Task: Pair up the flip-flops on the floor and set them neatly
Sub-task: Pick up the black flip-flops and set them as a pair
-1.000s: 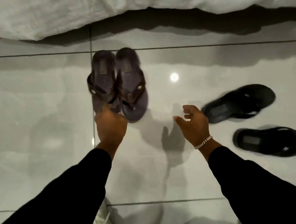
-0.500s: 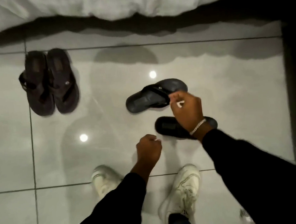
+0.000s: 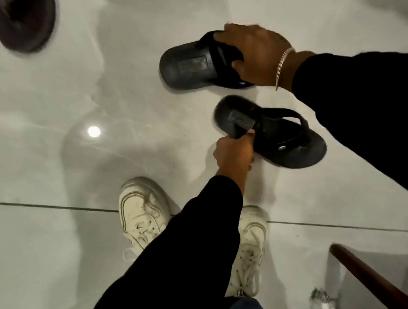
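— Two black flip-flops sit right of centre in the frame, one above the other, a strip of pale tile between them. The upper black flip-flop (image 3: 189, 67) lies with its heel end toward the left; the right hand (image 3: 252, 50) is spread over its strap, fingers wrapped down onto it.

— And the lower one?

— The lower black flip-flop (image 3: 278, 134) runs diagonally, heel toward the upper left, toe toward the lower right. The left hand (image 3: 234, 155) pinches its near edge by the heel, thumb on top, fingers curled under.

— Is either one lifted?

— Cannot tell for sure; both look at or close to the glossy tiled floor (image 3: 45, 119).

— Anything else?

— At the upper left corner, cut off by the frame, are the ends of the dark brown flip-flops (image 3: 11, 26), side by side and touching. White sneakers (image 3: 141, 210) stand at lower centre, partly hidden by the left sleeve. A bracelet (image 3: 282, 64) circles the right wrist.
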